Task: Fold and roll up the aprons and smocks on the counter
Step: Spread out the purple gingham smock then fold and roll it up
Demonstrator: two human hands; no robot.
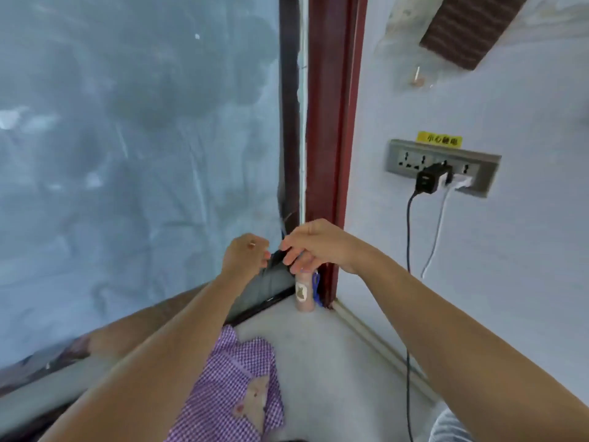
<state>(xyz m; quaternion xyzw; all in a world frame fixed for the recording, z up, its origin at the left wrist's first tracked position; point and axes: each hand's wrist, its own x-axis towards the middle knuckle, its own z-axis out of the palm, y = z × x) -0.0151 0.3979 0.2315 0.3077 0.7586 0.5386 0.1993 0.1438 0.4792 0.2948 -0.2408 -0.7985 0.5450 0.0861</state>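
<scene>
Grey counter point(318, 362) by window point(127, 154), fingers point(294, 260) pinching strap point(276, 257), perhaps

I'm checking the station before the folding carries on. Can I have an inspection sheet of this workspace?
Surface: pale speckled counter, running into the window corner.
Job's things: purple-and-white checked smock with a brown patch, crumpled, not folded.
Clutter: pink upright cylinder with a bear picture, bottle or rolled cloth unclear; blue scissors handles behind it.
Hands: right hand grips a small dark strap-like item; left hand at its other end, grip unclear.
Cables: black cable and white cable hang from the grey wall socket strip.
Surroundings: film-covered window, red frame post.
</scene>
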